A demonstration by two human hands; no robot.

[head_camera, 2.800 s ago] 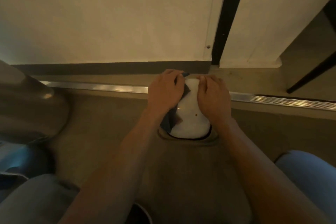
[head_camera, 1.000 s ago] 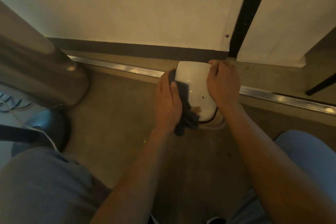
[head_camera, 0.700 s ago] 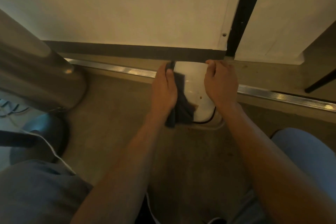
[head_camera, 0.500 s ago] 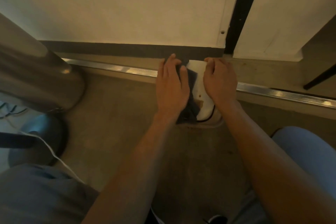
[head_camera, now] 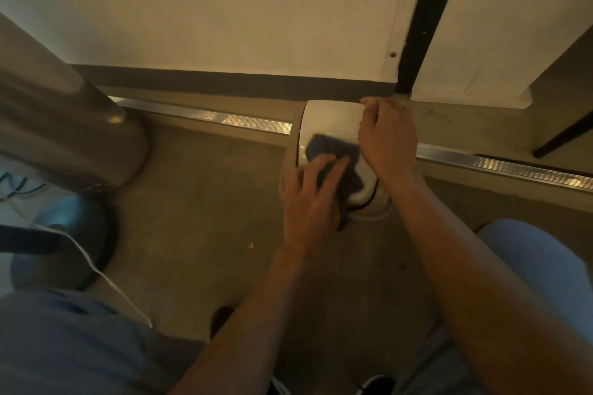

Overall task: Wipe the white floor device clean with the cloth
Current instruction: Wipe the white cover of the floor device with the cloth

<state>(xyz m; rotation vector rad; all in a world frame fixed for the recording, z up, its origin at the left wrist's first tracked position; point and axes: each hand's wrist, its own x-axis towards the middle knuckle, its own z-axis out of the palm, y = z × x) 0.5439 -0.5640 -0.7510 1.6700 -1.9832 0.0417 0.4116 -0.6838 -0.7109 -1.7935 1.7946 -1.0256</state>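
The left hand presses the cloth flat-fingered onto the device, which sits on the floor against the metal strip. The right hand grips its far side (loosening lets it slide; cloth may bunch).

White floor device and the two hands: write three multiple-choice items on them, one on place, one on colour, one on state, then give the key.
1. Where does the cloth lie?
A. on the white floor device
B. on the metal floor strip
C. on the person's knee

2. What colour is the cloth?
A. white
B. dark blue-grey
C. yellow

3. What is the right hand doing?
A. hanging idle
B. holding the device's far right side
C. pressing the cloth

Key: 1 A, the cloth is spread on the device's top under the left hand. 2 B, it shows dark against the white shell. 3 B, its fingers curl over the device's edge.
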